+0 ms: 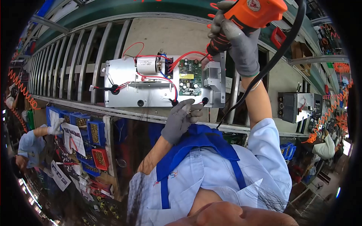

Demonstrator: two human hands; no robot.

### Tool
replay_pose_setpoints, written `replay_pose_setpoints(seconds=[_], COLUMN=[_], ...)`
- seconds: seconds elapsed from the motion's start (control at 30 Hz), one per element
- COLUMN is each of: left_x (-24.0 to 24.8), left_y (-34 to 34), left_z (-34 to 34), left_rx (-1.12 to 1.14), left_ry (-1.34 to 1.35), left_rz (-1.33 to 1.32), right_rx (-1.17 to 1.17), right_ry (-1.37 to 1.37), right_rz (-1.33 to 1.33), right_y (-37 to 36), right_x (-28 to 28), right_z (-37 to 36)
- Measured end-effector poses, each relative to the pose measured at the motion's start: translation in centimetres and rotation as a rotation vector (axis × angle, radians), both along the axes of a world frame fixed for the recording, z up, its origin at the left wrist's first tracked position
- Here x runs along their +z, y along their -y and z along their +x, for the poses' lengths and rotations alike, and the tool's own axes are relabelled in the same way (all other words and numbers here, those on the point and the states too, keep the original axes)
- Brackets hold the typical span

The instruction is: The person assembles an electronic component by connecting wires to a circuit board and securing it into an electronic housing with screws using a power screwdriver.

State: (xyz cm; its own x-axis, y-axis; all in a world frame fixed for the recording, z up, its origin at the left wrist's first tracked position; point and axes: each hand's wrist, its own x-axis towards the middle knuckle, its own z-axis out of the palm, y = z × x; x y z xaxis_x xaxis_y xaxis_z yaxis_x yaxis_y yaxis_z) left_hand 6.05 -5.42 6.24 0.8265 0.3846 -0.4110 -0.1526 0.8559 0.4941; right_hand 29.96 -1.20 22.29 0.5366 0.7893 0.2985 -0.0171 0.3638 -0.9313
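Nearest the body, the left hand (181, 118) in a grey glove rests with curled fingers on the front edge of a metal tray (124, 96) lying on a roller conveyor (75, 71). Beyond it, on the tray, sit a green circuit board (189, 77) and red wires (181, 58). Farther off, the right hand (235, 39) is wrapped around an orange power screwdriver (250, 13), its tip down at the tray's far corner.
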Motion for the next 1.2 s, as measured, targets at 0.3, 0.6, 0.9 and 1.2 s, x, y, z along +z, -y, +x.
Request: replay_pose_setpoints(seconds=[0.3, 0.6, 0.9, 1.2], left_x=[2.4, 5.2, 0.6, 2.5], left_y=[0.6, -0.3, 0.3, 0.5], left_z=[-0.3, 0.0, 0.2, -0.1], left_rx=[0.068, 0.203, 0.139, 0.138], left_ry=[-0.125, -0.03, 0.346, 0.249], left_rz=[0.003, -0.161, -0.411, -0.293], right_rx=[0.159, 0.379, 0.55, 0.613], right_ry=[-0.01, -0.103, -0.119, -0.064], right_rz=[0.079, 0.511, 0.767, 0.697], right_y=[-1.0, 8.1, 13.6, 13.1], right_x=[-0.3, 4.9, 4.6, 4.4], right_z=[1.8, 0.7, -1.4, -2.0])
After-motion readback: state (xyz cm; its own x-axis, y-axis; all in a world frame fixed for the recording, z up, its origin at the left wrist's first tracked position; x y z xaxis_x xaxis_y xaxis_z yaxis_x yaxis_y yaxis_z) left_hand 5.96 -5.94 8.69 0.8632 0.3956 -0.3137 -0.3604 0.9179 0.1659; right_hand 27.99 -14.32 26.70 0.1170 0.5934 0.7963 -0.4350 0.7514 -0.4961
